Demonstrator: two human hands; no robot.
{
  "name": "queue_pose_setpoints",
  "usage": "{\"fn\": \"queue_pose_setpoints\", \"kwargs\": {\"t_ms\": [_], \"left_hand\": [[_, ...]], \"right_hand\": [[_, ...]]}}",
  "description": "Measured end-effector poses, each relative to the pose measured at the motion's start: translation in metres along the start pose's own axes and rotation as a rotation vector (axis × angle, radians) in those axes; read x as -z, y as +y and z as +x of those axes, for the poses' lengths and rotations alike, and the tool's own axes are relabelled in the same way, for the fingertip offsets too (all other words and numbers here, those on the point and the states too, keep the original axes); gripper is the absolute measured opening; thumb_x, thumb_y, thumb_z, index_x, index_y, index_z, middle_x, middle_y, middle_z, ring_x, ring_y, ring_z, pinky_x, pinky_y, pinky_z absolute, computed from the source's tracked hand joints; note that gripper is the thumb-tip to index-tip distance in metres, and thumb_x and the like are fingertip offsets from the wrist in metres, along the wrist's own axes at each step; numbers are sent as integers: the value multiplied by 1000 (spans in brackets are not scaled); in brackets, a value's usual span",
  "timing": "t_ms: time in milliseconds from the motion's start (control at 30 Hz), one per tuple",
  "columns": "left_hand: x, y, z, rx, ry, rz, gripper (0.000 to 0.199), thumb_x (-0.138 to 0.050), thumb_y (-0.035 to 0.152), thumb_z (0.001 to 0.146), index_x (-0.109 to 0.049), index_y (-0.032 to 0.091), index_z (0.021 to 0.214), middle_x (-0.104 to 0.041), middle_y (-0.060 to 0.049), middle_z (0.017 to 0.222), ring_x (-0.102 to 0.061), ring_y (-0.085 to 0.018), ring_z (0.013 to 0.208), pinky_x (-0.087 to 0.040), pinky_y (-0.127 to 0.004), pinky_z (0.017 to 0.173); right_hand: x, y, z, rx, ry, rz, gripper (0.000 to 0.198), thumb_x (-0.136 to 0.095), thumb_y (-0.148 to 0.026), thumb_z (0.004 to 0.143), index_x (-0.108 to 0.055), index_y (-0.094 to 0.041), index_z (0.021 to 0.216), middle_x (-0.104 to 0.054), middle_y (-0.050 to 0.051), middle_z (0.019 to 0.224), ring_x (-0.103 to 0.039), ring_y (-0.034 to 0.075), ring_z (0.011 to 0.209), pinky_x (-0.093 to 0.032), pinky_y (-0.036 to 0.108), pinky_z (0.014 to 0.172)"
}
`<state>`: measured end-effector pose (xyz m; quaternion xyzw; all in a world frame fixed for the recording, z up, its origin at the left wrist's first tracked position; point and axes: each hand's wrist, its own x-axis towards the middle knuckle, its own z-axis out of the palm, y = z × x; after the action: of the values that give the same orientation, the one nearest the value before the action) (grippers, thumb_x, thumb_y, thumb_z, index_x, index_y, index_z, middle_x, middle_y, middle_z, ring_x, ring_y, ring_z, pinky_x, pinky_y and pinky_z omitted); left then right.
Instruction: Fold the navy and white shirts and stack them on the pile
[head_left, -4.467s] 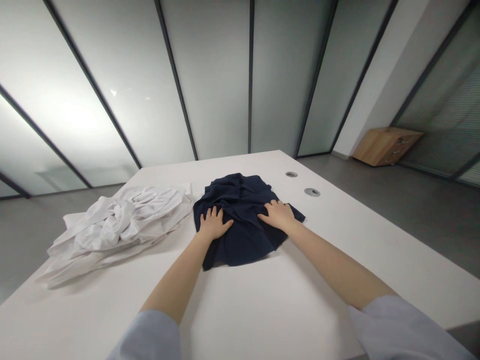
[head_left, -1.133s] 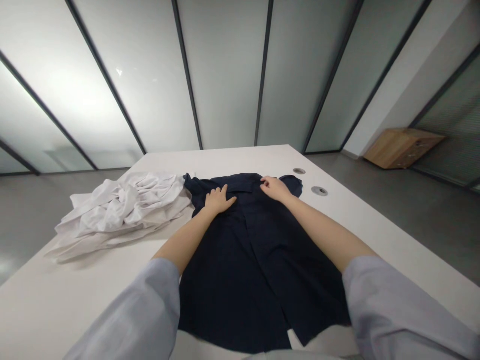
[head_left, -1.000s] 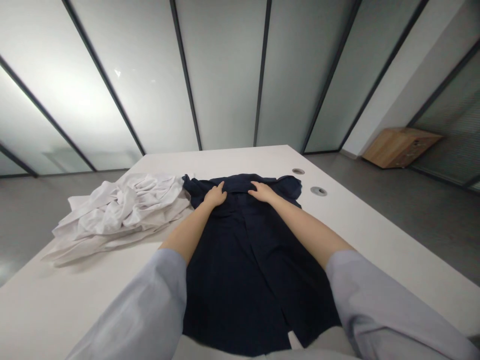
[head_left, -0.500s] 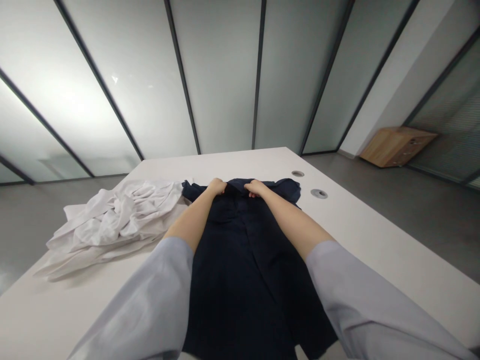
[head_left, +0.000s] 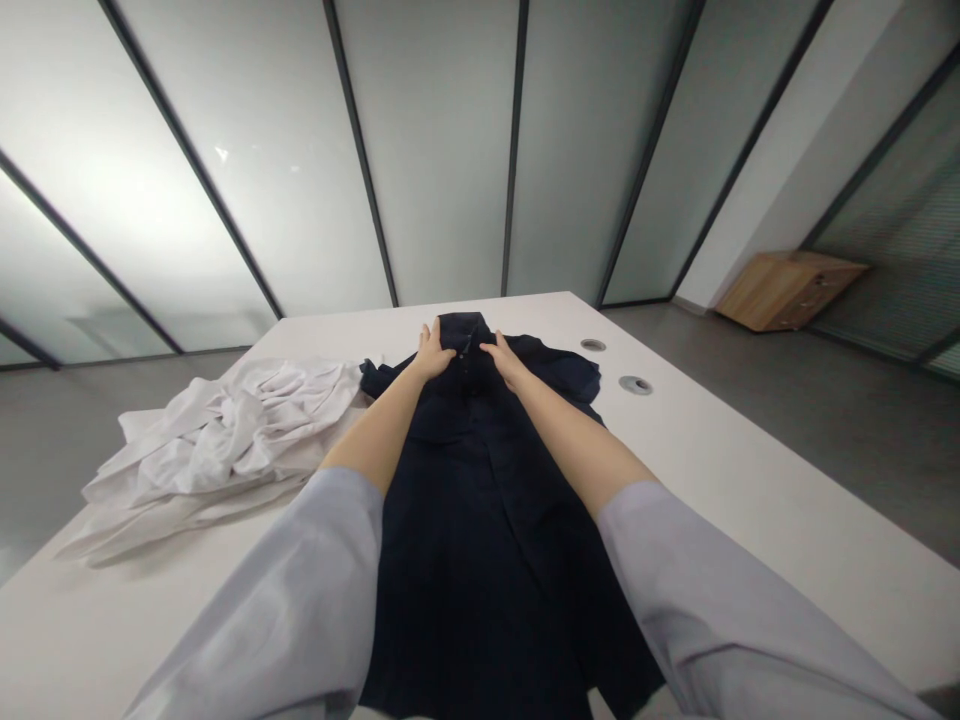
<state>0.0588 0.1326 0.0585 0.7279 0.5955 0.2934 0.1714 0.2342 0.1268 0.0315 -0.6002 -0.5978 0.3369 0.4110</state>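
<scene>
A dark navy button-up shirt (head_left: 465, 520) is laid out front side up, its collar (head_left: 459, 328) at the far end and its hem close to me. My left hand (head_left: 431, 354) rests at the collar's left side, fingers spread and thumb pointing inward. Across from it, my right hand (head_left: 506, 360) touches the right side of the collar with its thumb and fingers apart. Small buttons show between the two hands. Some of the shirt's middle is covered by my forearms.
A crumpled heap of white cloth (head_left: 240, 430) lies on the white table (head_left: 735, 500) to the left. Two round cable grommets (head_left: 636, 385) sit along the right side. Beyond are frosted glass panels (head_left: 442, 150) and a wooden cabinet (head_left: 780, 290) on the floor.
The collar now stands up farther back, where it was folded down before. Both hands have shifted slightly away from me and their closed fingers have spread.
</scene>
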Motion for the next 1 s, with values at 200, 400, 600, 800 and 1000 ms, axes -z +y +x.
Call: {"fn": "queue_pose_setpoints", "kwargs": {"t_ms": [200,400,600,800,1000], "left_hand": [[-16,-11,-49,-126,-289,397,60,-51,43,87,-48,11,137,-49,-18,142,-44,-32,132,-34,-42,109],[-33,-2,-113,55,-331,536,77,-33,71,85,-40,22,145,-32,-18,154,-29,-42,139,-33,-62,103],[-46,1,-114,98,-357,529,85,-25,77,82,-31,27,150,-19,-14,160,-15,-46,143,-18,-72,105],[-51,-15,-91,17,-273,528,78,-27,72,86,-32,26,149,-22,-12,159,-17,-40,145,-16,-66,110],[-48,-18,-92,-4,-90,540,66,-34,57,91,-43,16,142,-37,-15,152,-31,-31,141,-23,-48,115]], "right_hand": [[14,12,-28,235,-191,-493,69,-52,-36,88,-31,-18,151,-30,10,157,-25,24,144,-24,38,116],[37,38,-81,252,-358,-919,63,-48,-55,90,-44,-25,144,-33,12,155,-26,35,143,-21,54,114],[42,57,-100,43,-300,-955,78,-29,-73,88,-28,-28,152,-18,12,160,-14,42,144,-12,68,109],[48,60,-81,34,-265,-967,74,-23,-67,92,-26,-25,153,-15,9,161,-9,35,146,-10,58,114],[48,59,-77,34,-225,-971,77,-23,-65,92,-27,-18,153,-18,14,160,-13,34,146,-12,55,114]]}}
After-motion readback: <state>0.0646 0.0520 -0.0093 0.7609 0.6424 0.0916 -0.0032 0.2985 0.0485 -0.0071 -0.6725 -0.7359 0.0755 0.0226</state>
